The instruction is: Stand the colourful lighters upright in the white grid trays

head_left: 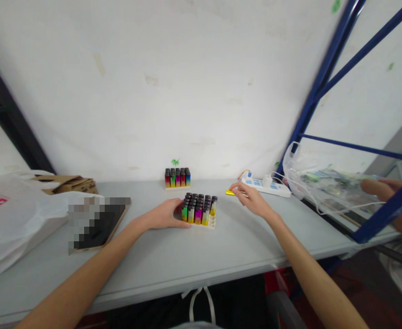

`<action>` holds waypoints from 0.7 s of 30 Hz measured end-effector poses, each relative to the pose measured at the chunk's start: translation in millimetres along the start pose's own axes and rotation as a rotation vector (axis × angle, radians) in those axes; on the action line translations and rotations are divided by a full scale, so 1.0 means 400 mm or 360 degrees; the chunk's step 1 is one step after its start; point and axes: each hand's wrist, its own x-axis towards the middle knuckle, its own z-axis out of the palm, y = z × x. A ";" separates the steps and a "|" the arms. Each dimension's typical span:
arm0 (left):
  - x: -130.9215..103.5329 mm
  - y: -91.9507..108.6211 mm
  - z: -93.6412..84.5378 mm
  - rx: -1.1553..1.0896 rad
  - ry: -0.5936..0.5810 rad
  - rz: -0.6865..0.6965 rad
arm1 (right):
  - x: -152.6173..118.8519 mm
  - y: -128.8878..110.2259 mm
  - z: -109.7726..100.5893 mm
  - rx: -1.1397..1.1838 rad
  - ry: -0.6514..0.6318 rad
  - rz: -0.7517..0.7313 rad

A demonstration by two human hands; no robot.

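A white tray (211, 224) of colourful lighters (198, 214) stands on the grey table, with some slots bare on its right side. My left hand (166, 213) holds the tray's left side, thumb at the front corner and fingers behind. To the right, my right hand (250, 197) is over the table with its fingers bent beside a yellow lighter (229, 192) that lies flat. The fingertips are at that lighter; whether they grip it is too small to tell. Farther back, near the wall, stands a second tray of lighters (178, 178).
A white power strip (267, 187) with cables lies at the back right, by a blue metal frame (305, 119). At the left are a dark tablet (108, 224), a white plastic bag (18, 219) and brown cardboard (72, 184). Another person's hand (382, 188) shows at the far right.
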 end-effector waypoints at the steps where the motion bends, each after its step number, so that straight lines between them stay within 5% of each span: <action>1: 0.000 0.000 0.000 -0.0012 0.0003 0.0010 | 0.015 -0.010 0.008 0.0076 0.0106 0.0020; 8: 0.000 -0.005 0.001 -0.0025 0.0015 0.0054 | 0.070 -0.026 0.083 0.0621 0.0434 0.0209; 17: 0.001 -0.006 0.002 -0.0011 0.0001 0.0017 | 0.033 -0.048 0.147 0.1145 0.0103 0.0360; 21: 0.001 -0.002 0.001 0.0020 0.0000 0.0013 | 0.024 -0.054 0.171 0.0992 0.0144 0.0512</action>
